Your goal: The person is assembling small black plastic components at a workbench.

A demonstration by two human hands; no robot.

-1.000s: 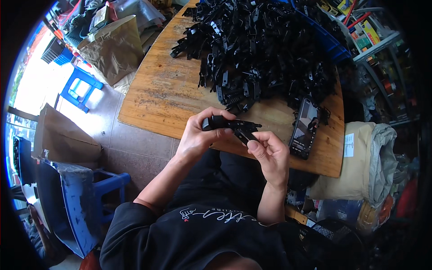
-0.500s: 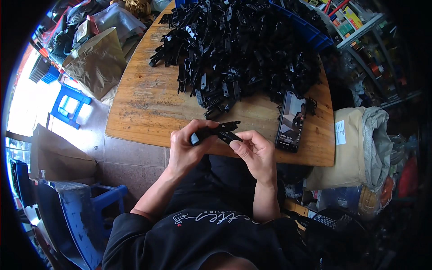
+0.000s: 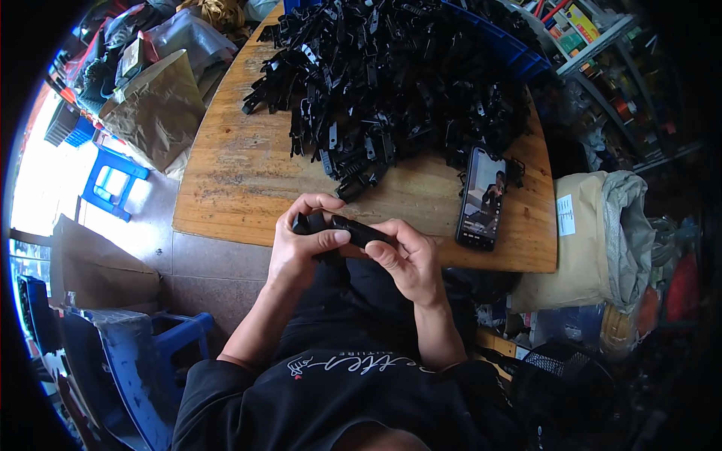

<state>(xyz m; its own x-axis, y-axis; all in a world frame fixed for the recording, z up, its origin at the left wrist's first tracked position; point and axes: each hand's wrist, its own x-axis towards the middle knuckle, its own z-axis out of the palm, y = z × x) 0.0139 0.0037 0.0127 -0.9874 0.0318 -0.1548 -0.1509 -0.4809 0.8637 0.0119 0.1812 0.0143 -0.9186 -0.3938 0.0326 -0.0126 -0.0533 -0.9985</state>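
Note:
Just off the table's near edge, my left hand [image 3: 293, 244] is closed round a black part, its thumb pressed along the side. My right hand [image 3: 412, 263] pinches the right end of a long, narrow black part [image 3: 355, 228] between thumb and fingers. The two hands meet on these dark pieces; whether they are one joined piece or two apart, I cannot tell. Beyond the hands, a large heap of similar black parts [image 3: 406, 90], some with ribbed sections and shiny metal bits, covers the far side of the table.
The wooden table [image 3: 226, 180] has a worn top. A phone [image 3: 481, 199] showing a video stands at right. Blue crates [image 3: 508, 45] sit behind the heap. A paper sack [image 3: 583, 233] is beside the table; blue stools [image 3: 113, 180] and a brown bag [image 3: 162, 113] are left.
Both hands have shifted slightly left and the black piece has turned in them, so a smooth, broad side now shows. My left thumb now lies along it.

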